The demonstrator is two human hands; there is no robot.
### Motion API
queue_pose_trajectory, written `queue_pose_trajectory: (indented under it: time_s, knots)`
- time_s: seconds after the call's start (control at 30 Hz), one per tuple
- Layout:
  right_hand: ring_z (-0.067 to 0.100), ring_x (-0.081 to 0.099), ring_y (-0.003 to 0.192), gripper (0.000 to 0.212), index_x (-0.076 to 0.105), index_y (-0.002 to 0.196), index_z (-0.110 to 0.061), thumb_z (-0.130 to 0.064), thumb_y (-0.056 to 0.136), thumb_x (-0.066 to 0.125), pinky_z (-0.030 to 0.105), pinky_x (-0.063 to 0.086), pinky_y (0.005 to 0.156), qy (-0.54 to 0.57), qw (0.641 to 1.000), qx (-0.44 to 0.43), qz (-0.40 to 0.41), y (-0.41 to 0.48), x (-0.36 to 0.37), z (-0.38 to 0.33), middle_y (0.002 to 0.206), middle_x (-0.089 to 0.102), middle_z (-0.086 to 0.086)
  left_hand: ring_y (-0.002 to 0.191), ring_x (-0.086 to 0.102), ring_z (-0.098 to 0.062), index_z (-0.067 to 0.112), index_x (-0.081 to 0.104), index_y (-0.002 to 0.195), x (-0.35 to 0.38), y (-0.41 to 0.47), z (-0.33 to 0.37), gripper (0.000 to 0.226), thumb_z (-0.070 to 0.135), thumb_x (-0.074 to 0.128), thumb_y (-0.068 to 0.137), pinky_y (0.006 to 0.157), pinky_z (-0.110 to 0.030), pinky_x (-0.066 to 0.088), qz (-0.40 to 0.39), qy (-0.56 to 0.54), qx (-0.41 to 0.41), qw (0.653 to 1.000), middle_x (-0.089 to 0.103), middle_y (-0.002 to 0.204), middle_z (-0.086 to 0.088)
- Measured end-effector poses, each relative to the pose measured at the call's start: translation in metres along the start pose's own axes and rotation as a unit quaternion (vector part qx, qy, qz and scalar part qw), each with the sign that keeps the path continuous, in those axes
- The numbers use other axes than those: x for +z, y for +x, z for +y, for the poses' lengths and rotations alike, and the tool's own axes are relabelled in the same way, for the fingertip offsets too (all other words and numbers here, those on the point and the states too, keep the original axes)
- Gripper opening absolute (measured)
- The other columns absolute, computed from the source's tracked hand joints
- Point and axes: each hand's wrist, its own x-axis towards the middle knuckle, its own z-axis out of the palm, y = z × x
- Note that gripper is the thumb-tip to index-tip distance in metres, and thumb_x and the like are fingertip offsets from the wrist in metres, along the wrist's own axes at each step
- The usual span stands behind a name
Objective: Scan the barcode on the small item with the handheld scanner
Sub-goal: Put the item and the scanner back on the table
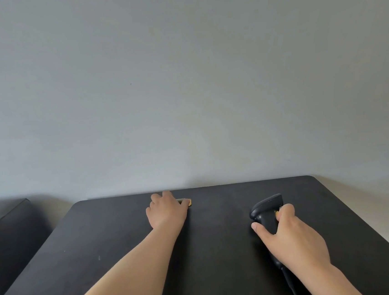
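Right hand (pixel 292 235) fingers wrap the scanner (pixel 267 211) mid-table; left hand (pixel 166 210) fingers cover the small item (pixel 187 201) near the far edge.

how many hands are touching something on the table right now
2. The left hand covers a small item near the table's far edge. The right hand grips the scanner on the right. Other items may be hidden beneath the hands.
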Motion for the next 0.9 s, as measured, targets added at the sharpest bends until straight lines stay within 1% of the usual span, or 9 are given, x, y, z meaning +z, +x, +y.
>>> queue_pose_trajectory:
  time_s: [0.1, 0.23, 0.4, 0.57, 0.63, 0.73, 0.8, 0.9]
  knots:
    - [0.022, 0.073, 0.084, 0.056, 0.033, 0.098, -0.022, -0.073, 0.083, 0.05, 0.033, 0.048, 0.055, -0.001, 1.0, 0.001, -0.003, 0.0, 0.0, -0.001, 0.106, 0.071, -0.005, 0.107, 0.055, -0.028, 0.019, 0.057, 0.12, -0.002, -0.01, -0.011, 0.054, 0.061, 0.055, 0.086, 0.09, -0.036, 0.036, 0.021, 0.021, 0.02, 0.999, 0.052, 0.118, -0.008]
    - [0.022, 0.073, 0.086, 0.057, 0.032, 0.098, -0.021, -0.073, 0.084, 0.05, 0.034, 0.053, 0.06, -0.001, 1.0, 0.004, -0.012, -0.001, -0.002, -0.002, 0.106, 0.071, -0.005, 0.111, 0.052, -0.026, 0.022, 0.055, 0.126, -0.005, -0.026, -0.027, 0.052, 0.058, 0.053, 0.088, 0.093, -0.036, 0.036, 0.04, 0.034, 0.047, 0.998, 0.05, 0.121, -0.006]
    - [0.024, 0.073, 0.09, 0.057, 0.031, 0.098, -0.02, -0.072, 0.084, 0.05, 0.035, 0.054, 0.062, 0.001, 1.0, 0.006, -0.021, -0.003, -0.007, -0.004, 0.117, 0.07, -0.004, 0.121, 0.045, -0.025, 0.024, 0.048, 0.137, -0.015, -0.044, -0.044, 0.058, 0.059, 0.047, 0.092, 0.102, -0.036, 0.033, 0.028, 0.061, 0.076, 0.995, 0.047, 0.13, -0.003]
    - [0.024, 0.073, 0.092, 0.057, 0.033, 0.1, -0.02, -0.072, 0.084, 0.049, 0.036, 0.056, 0.064, -0.001, 1.0, 0.006, -0.029, -0.007, -0.011, -0.006, 0.119, 0.069, -0.002, 0.132, 0.04, -0.022, 0.025, 0.047, 0.142, -0.021, -0.065, -0.058, 0.055, 0.055, 0.038, 0.097, 0.109, -0.036, 0.028, 0.011, 0.061, 0.112, 0.992, 0.044, 0.141, 0.0]
    - [0.024, 0.073, 0.092, 0.059, 0.037, 0.105, -0.018, -0.072, 0.084, 0.049, 0.036, 0.056, 0.063, -0.003, 1.0, 0.006, -0.029, -0.009, -0.012, -0.006, 0.12, 0.069, -0.002, 0.141, 0.033, -0.02, 0.025, 0.043, 0.147, -0.023, -0.074, -0.064, 0.058, 0.055, 0.033, 0.098, 0.113, -0.036, 0.023, -0.005, 0.066, 0.126, 0.99, 0.038, 0.153, 0.001]
    - [0.024, 0.073, 0.09, 0.065, 0.043, 0.116, -0.016, -0.072, 0.083, 0.05, 0.036, 0.057, 0.065, -0.003, 1.0, 0.004, -0.025, -0.012, -0.012, -0.005, 0.115, 0.069, -0.002, 0.153, 0.012, -0.018, 0.026, 0.027, 0.156, -0.026, -0.084, -0.073, 0.067, 0.06, 0.025, 0.099, 0.12, -0.036, 0.012, -0.047, 0.087, 0.143, 0.985, 0.016, 0.167, 0.001]
    - [0.023, 0.072, 0.09, 0.067, 0.044, 0.12, -0.017, -0.072, 0.083, 0.05, 0.036, 0.057, 0.067, -0.004, 1.0, -0.001, -0.023, -0.016, -0.013, -0.004, 0.116, 0.069, -0.002, 0.154, 0.001, -0.016, 0.027, 0.019, 0.158, -0.029, -0.09, -0.078, 0.07, 0.062, 0.021, 0.098, 0.122, -0.036, 0.006, -0.073, 0.098, 0.149, 0.981, 0.005, 0.169, 0.002]
    - [0.022, 0.071, 0.097, 0.072, 0.044, 0.131, -0.017, -0.072, 0.084, 0.049, 0.035, 0.055, 0.067, -0.009, 1.0, -0.014, -0.012, -0.022, -0.016, -0.002, 0.126, 0.066, -0.002, 0.154, -0.006, -0.013, 0.028, 0.011, 0.159, -0.032, -0.097, -0.084, 0.072, 0.064, 0.018, 0.098, 0.123, -0.036, -0.001, -0.091, 0.105, 0.155, 0.978, -0.001, 0.169, 0.003]
